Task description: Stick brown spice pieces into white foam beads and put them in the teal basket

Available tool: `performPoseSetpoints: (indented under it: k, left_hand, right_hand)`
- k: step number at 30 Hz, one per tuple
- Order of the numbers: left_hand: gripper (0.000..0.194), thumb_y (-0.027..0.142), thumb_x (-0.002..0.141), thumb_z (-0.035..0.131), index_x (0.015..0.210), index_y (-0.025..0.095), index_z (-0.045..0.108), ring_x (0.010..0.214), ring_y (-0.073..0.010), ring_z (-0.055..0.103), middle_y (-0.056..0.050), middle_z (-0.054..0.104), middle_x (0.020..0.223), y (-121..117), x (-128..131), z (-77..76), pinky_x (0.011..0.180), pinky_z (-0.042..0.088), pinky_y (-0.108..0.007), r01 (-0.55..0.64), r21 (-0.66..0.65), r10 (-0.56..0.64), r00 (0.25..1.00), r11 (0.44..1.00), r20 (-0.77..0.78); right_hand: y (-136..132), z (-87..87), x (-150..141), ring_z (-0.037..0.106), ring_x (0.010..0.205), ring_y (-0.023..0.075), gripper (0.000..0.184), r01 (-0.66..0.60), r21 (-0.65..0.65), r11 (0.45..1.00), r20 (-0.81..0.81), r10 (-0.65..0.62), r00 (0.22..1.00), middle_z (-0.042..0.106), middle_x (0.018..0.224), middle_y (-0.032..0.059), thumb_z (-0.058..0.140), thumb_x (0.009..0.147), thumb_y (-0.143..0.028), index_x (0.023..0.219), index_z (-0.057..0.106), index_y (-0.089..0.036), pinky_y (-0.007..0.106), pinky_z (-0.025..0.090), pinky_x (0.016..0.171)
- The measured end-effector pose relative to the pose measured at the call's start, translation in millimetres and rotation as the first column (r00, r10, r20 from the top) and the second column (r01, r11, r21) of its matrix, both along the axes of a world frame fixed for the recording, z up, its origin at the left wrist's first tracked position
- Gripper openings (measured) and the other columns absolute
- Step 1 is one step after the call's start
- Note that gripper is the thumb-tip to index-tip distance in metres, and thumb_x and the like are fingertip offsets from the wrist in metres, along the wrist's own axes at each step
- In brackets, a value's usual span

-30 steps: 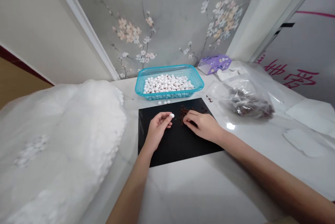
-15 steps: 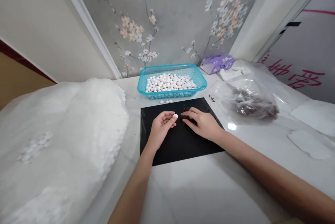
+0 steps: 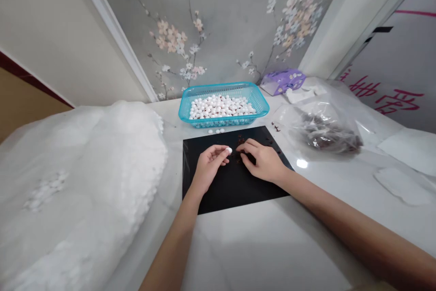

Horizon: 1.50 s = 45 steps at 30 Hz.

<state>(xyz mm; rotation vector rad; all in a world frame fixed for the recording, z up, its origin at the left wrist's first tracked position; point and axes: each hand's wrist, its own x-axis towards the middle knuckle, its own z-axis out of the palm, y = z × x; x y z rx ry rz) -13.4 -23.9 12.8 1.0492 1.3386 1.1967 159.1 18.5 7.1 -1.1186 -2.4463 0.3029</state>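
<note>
My left hand (image 3: pixel 208 165) rests on a black mat (image 3: pixel 231 186) and pinches a small white bead (image 3: pixel 229 150) between thumb and forefinger. My right hand (image 3: pixel 262 160) lies just to its right on the mat, fingers curled over a scatter of tiny dark red pieces (image 3: pixel 241 140); whether it grips one is hidden. The two hands' fingertips are almost touching. Behind the mat stands a teal plastic basket (image 3: pixel 259 103) filled with several white beads (image 3: pixel 221 107). A few loose white beads (image 3: pixel 216 131) lie between basket and mat.
A large clear bag of white beads (image 3: pixel 75 191) fills the left side of the white table. A clear bag holding dark red pieces (image 3: pixel 323 133) lies at the right. A purple tissue pack (image 3: pixel 281 81) and white papers (image 3: pixel 405 145) sit further right. A floral wall panel stands behind.
My left hand has carried the white bead a little to the right, closer to my right hand's fingertips. My right hand has stayed over the dark red pieces.
</note>
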Motion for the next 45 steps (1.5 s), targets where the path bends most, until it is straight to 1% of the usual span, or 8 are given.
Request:
performPoseSetpoints:
  k: [4,12,18,22,26,31,37,45]
  left_hand:
    - [0.026,0.039,0.072,0.065,0.087,0.017,0.065,0.067,-0.0106,0.059,-0.003,0.067,0.081,-0.3,-0.1,0.2,0.064,0.046,-0.022,-0.003,-0.002,0.003,1.0,1.0,0.005]
    - [0.027,0.039,0.072,0.065,0.088,0.017,0.065,0.068,-0.0114,0.059,-0.003,0.066,0.08,-0.5,0.1,0.6,0.064,0.047,-0.023,-0.002,-0.002,0.002,1.0,1.0,0.0]
    - [0.028,0.035,0.069,0.069,0.089,0.016,0.064,0.07,-0.0128,0.06,-0.003,0.065,0.079,-1.1,-1.2,-1.4,0.068,0.047,-0.026,0.065,0.007,-0.065,0.997,0.998,0.031]
    - [0.029,0.029,0.067,0.072,0.09,0.014,0.063,0.072,-0.0118,0.058,-0.004,0.065,0.082,-1.2,-1.5,-2.7,0.071,0.046,-0.025,0.101,0.024,-0.101,0.995,0.995,0.026]
    - [0.028,0.031,0.069,0.071,0.09,0.014,0.065,0.071,-0.0108,0.056,-0.003,0.064,0.079,-1.8,-1.5,-1.9,0.069,0.045,-0.023,0.117,0.02,-0.117,0.993,0.993,0.007]
    - [0.03,0.037,0.071,0.068,0.09,0.015,0.068,0.073,-0.0132,0.057,-0.005,0.067,0.081,-3.4,0.2,1.6,0.066,0.045,-0.023,0.167,0.006,-0.166,0.984,0.986,-0.07]
    - [0.033,0.041,0.072,0.064,0.091,0.015,0.071,0.072,-0.0166,0.06,-0.007,0.07,0.082,-5.4,2.7,1.7,0.064,0.044,-0.025,0.159,0.02,-0.151,0.964,0.987,-0.221]
    - [0.031,0.039,0.072,0.066,0.091,0.016,0.071,0.075,-0.0176,0.062,-0.007,0.071,0.084,-3.7,2.3,-3.2,0.067,0.046,-0.026,0.162,0.029,-0.15,0.956,0.986,-0.253]
  right_hand:
    - [-0.6,-0.4,-1.5,0.062,0.075,0.0133,0.025,-0.016,0.039,0.999,0.001,0.016,1.0,0.062,0.097,0.0028,0.044,0.088,-0.027,0.106,0.061,-0.023,0.022,0.042,0.055]
    - [2.4,-6.8,-5.1,0.062,0.07,0.0114,0.017,-0.058,0.085,0.995,-0.033,0.061,0.998,0.063,0.088,0.0004,0.049,0.087,-0.028,0.086,0.065,-0.023,0.02,0.04,0.053]
    - [-4.2,-2.4,-4.1,0.059,0.064,0.0096,0.017,0.077,0.176,0.981,-0.215,-0.038,0.976,0.061,0.081,0.0032,0.043,0.089,-0.022,0.085,0.059,-0.017,0.02,0.042,0.054]
    - [-5.9,-2.5,-5.9,0.056,0.058,0.008,0.013,0.073,0.235,0.969,-0.283,-0.004,0.959,0.059,0.076,0.0013,0.046,0.087,-0.021,0.082,0.057,-0.018,0.018,0.042,0.052]
    - [-5.6,-4.4,-7.4,0.056,0.057,0.008,0.01,0.074,0.298,0.952,-0.301,0.021,0.953,0.06,0.075,0.0015,0.047,0.086,-0.019,0.082,0.057,-0.017,0.018,0.043,0.051]
    - [-5.7,-6.3,-5.2,0.06,0.062,0.0098,0.012,0.036,0.407,0.913,-0.233,0.065,0.97,0.063,0.077,0.0028,0.046,0.087,-0.016,0.086,0.058,-0.016,0.02,0.042,0.05]
    - [-2.8,-7.7,2.1,0.058,0.055,0.0103,0.016,-0.089,0.545,0.833,-0.056,0.143,0.988,0.066,0.075,0.0034,0.044,0.088,-0.013,0.091,0.06,-0.014,0.023,0.039,0.05]
    - [0.0,-8.5,4.1,0.058,0.057,0.0099,0.019,-0.165,0.559,0.813,0.033,0.177,0.984,0.066,0.076,0.0036,0.042,0.089,-0.012,0.091,0.061,-0.013,0.023,0.039,0.051]
